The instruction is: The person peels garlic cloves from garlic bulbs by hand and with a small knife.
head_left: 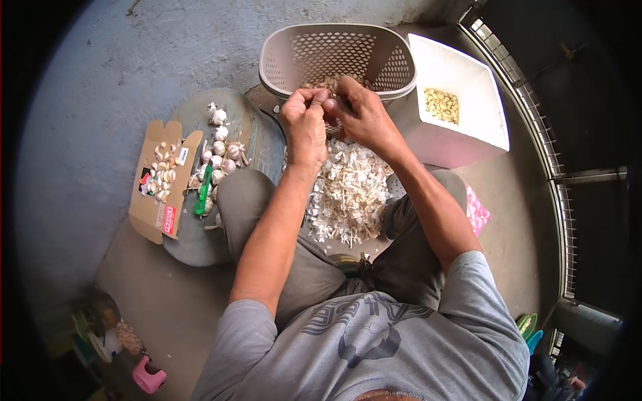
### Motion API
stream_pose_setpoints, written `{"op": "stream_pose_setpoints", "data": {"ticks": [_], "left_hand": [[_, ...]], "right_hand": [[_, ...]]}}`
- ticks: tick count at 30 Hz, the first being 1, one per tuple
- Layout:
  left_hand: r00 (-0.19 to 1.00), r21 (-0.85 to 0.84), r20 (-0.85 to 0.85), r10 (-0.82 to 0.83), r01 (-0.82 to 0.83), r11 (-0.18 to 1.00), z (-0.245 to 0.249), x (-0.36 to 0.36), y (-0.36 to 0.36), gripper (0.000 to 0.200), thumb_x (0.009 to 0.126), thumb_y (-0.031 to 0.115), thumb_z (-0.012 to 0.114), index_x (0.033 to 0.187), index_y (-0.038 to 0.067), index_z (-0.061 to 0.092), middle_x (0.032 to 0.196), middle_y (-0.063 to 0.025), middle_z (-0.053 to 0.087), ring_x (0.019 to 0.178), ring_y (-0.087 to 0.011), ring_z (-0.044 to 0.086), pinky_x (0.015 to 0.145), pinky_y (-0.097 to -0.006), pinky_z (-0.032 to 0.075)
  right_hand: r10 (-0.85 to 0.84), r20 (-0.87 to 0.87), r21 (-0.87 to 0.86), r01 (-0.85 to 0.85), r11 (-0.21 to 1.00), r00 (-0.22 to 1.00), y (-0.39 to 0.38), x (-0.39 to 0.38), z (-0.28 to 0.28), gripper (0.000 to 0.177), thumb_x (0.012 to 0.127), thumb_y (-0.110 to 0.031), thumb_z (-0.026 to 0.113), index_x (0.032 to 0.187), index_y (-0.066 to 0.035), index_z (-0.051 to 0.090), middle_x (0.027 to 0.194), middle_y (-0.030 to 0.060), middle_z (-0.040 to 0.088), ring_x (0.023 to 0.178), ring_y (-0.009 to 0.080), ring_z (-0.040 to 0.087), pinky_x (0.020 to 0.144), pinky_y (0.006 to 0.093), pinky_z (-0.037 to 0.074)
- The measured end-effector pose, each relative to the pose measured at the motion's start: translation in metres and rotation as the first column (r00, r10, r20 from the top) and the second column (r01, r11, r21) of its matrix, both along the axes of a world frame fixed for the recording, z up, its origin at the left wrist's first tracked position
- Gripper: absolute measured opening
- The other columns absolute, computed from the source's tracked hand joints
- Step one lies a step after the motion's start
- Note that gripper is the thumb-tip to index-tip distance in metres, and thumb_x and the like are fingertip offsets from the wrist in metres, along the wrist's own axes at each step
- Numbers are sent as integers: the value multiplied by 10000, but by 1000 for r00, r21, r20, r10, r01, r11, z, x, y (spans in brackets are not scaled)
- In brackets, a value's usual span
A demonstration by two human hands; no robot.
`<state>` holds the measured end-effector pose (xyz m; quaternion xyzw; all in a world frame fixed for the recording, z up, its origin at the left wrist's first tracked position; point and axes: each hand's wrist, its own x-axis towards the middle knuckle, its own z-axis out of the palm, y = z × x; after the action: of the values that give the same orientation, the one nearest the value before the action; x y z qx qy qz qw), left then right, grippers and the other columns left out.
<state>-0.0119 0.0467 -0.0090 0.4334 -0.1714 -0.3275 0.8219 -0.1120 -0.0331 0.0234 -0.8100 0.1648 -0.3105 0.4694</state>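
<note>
My left hand (pixel 305 130) and my right hand (pixel 364 115) meet at the near rim of a taupe perforated plastic basket (pixel 271 70). Fingers and thumbs are pinched together around something small, hidden between the fingertips. Inside the basket, garlic cloves (pixel 317 84) show behind my hands. Below them a heap of pale garlic skins (pixel 348 194) lies on the floor between my legs. To the left, several whole garlic bulbs (pixel 219 148) rest on a round grey surface, with a green utility knife (pixel 203 192) among them.
An opened cardboard box (pixel 152 217) at left holds separated unpeeled cloves (pixel 162 175). Right of the basket stands a white foam box (pixel 461 142) with peeled cloves (pixel 442 105) inside. A metal grille (pixel 535 127) edges the right side. A pink plastic object (pixel 148 375) sits lower left.
</note>
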Motion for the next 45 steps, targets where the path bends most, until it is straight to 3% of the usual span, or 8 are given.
{"op": "stream_pose_setpoints", "data": {"ticks": [7,12,23,32,33,35,40,45], "left_hand": [[962,-81,-260,-78,59,995,-3,14,-3,116,1038,109,589,1076,5,625,905,-86,665,755,-182,644,716,-346,575],[955,-78,-246,-166,152,985,0,16,4,102,1018,104,622,1049,7,622,914,-70,660,725,-187,647,651,-353,564],[939,-27,-227,-259,260,965,-1,8,3,180,987,33,628,1153,-31,657,979,-100,705,794,-208,688,699,-356,586],[933,-46,-193,-305,302,952,1,4,2,156,983,34,641,1114,-48,667,945,-122,709,754,-192,688,667,-336,598],[932,-45,-187,-309,307,951,-1,6,1,160,987,39,640,1123,-41,666,942,-110,705,764,-194,688,679,-342,597],[936,-16,-174,-305,307,951,0,3,3,162,997,38,625,1135,-41,657,929,-99,688,775,-194,687,686,-349,603],[948,-26,-197,-252,252,967,-1,6,2,167,995,8,599,1149,-41,637,989,-135,702,792,-210,695,701,-353,607],[906,-101,-230,-355,341,935,-2,4,5,188,977,20,603,1150,-43,641,985,-125,718,816,-200,706,733,-336,603]], "right_hand": [[148,212,542,-242,805,966,-25,-13,8,129,966,-25,672,973,7,547,858,67,648,751,158,687,662,335,640],[547,152,613,-513,601,823,-55,-42,16,106,893,37,708,994,68,697,910,105,699,779,171,715,717,341,660],[447,417,635,-606,479,791,-66,-50,21,102,871,-15,758,940,50,719,944,195,726,622,189,703,630,388,662],[267,402,571,-468,674,876,-86,-41,0,199,876,-35,768,1058,28,719,1042,165,730,854,239,738,758,404,655],[59,420,625,-335,705,906,-90,-29,-7,409,862,-56,786,1242,27,660,1096,141,722,887,237,732,817,370,632],[-408,40,-123,410,904,912,-86,-14,-14,532,892,-92,774,1375,18,580,1110,113,714,863,209,719,820,342,606],[182,-163,247,-138,959,970,-53,-18,9,346,955,-154,742,1250,14,677,998,104,752,809,158,693,722,312,590],[108,-35,199,-98,975,994,-27,-19,14,114,924,-63,737,981,22,688,848,41,701,798,118,667,719,293,567]]}}
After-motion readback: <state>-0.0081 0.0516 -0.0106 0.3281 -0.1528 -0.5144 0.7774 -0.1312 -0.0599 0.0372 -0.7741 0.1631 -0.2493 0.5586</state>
